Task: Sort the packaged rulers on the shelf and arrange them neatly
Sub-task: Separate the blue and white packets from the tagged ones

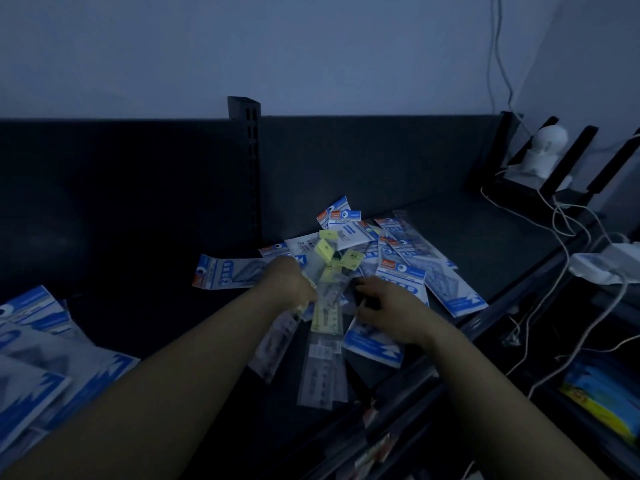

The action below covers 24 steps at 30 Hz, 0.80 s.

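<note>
On the shelf (485,244), midway along, the rulers (349,237) lay in a jumbled pile. There the left hand (294,282) gripped the long clear packs (323,358). The right hand (384,308) lay curled beside them, its grip unclear. The best course seemed to be squaring their ends first, then lifting them off the blue packs (450,289).

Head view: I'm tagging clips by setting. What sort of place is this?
Likely a stationery shop or stockroom: a dark metal shelf with a slotted upright, a heap of retail-packaged rulers, and more packaged stock lower right.
</note>
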{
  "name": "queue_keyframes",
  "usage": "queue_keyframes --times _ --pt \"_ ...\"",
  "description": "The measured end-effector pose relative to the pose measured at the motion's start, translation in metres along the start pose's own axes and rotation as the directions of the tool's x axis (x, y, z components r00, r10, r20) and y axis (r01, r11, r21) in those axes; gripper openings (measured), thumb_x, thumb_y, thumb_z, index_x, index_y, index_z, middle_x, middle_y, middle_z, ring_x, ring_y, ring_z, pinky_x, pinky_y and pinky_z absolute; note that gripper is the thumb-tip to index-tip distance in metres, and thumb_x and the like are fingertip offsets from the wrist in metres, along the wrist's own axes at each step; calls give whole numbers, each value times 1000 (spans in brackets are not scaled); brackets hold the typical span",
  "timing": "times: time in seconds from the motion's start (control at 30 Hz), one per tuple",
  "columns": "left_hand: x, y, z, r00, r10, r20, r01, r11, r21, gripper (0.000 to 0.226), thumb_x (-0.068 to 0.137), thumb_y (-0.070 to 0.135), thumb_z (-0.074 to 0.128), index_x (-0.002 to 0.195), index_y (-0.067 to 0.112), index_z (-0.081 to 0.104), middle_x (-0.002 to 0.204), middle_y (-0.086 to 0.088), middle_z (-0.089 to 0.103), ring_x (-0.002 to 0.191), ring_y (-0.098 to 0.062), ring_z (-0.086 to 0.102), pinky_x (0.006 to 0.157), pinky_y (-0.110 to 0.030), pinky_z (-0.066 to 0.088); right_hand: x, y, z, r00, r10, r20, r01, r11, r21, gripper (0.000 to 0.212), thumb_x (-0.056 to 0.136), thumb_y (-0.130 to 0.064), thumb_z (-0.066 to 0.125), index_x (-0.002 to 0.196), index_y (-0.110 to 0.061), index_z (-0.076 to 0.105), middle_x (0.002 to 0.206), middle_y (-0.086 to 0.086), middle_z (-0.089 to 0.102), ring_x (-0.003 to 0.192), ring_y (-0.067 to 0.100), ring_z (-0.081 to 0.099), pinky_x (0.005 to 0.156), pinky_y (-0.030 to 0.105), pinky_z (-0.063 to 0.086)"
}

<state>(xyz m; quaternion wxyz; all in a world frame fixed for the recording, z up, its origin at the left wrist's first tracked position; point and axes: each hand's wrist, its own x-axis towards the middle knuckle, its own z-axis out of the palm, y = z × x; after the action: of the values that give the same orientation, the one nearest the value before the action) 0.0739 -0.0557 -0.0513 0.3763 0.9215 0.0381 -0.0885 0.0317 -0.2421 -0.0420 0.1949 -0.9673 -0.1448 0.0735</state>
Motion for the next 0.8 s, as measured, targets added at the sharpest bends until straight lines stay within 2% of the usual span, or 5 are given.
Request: queue_keyframes --times 0.23,0.37,0.47,0.57,0.8 --pt "-6 -14 -14 995 65 -76 -64 998 17 38 90 2 49 68 29 34 75 7 41 71 -11 44 56 -16 32 9 4 -6 989 24 -148 -24 1000 5 51 91 1 47 138 -18 47 146 4 43 128 23 44 96 24 36" --pt "-9 -19 -19 995 101 -25 -102 994 -30 45 93 3 48 74 40 32 78 20 33 82 -8 46 63 -7 34 21 -8 4 1000 -24 -9 23 997 -67 57 94 -6 40 146 -26 34 143 12 40 130 31 38 105 33 35" --pt "-12 -25 -20 998 57 -27 -59 996 -74 29 93 15 53 68 29 51 74 10 51 87 -17 52 75 -22 43 23 -12 8 998 -19 66 30 986 -162 54 96 -8 39 145 -31 36 154 12 25 140 32 25 112 41 26" --pt "-18 -26 -16 995 67 -70 -78 984 -161 13 84 21 66 76 11 68 84 -6 63 80 -16 58 63 -21 43 15 -19 8 994 -61 92 63 998 -27 58 94 2 35 140 -31 44 158 7 19 145 27 19 116 37 22" --pt "-30 -10 -8 994 70 -84 -75 995 -61 48 59 27 86 92 -2 68 94 -12 70 87 -23 67 68 -33 53 2 -28 10 993 -66 97 54 990 129 60 88 10 33 131 -24 56 144 1 46 130 20 43 106 24 35"
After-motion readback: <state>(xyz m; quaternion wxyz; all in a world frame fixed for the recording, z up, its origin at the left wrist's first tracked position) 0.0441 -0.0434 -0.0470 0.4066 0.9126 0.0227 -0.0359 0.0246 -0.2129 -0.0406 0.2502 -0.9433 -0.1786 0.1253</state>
